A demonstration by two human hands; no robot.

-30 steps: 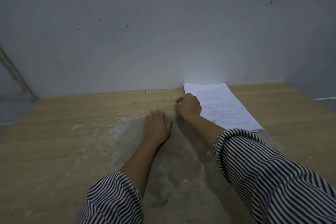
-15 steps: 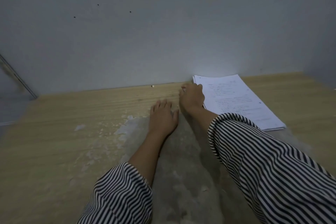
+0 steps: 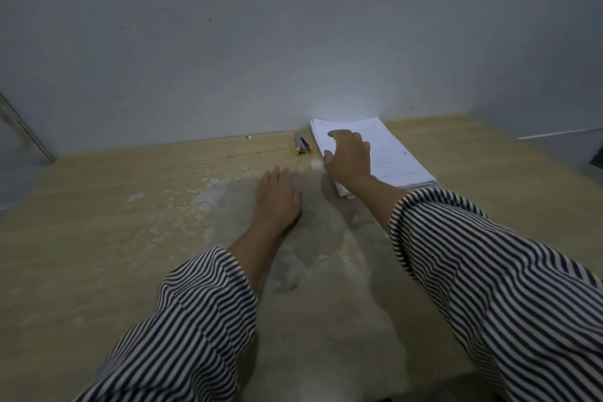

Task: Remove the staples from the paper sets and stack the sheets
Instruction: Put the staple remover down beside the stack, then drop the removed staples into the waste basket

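A stack of white printed paper sets (image 3: 388, 153) lies at the back of the wooden table (image 3: 98, 222), against the wall. My right hand (image 3: 347, 155) rests open on the stack's left part, fingers spread, holding nothing. A small grey staple remover with yellow ends (image 3: 302, 145) lies on the table just left of the stack, a short way from my right thumb. My left hand (image 3: 277, 197) lies flat, palm down, on a worn grey patch of the table, in front of the staple remover.
The grey wall (image 3: 293, 42) stands right behind the table. White scuffs and flakes (image 3: 182, 196) mark the wood left of my left hand. A small white speck (image 3: 248, 137) sits at the table's back edge. Striped sleeves cover both forearms.
My right hand has moved off the spot beside the stack and onto the paper, opening its fingers. The staple remover it covered lies uncovered. My left hand has stayed flat.
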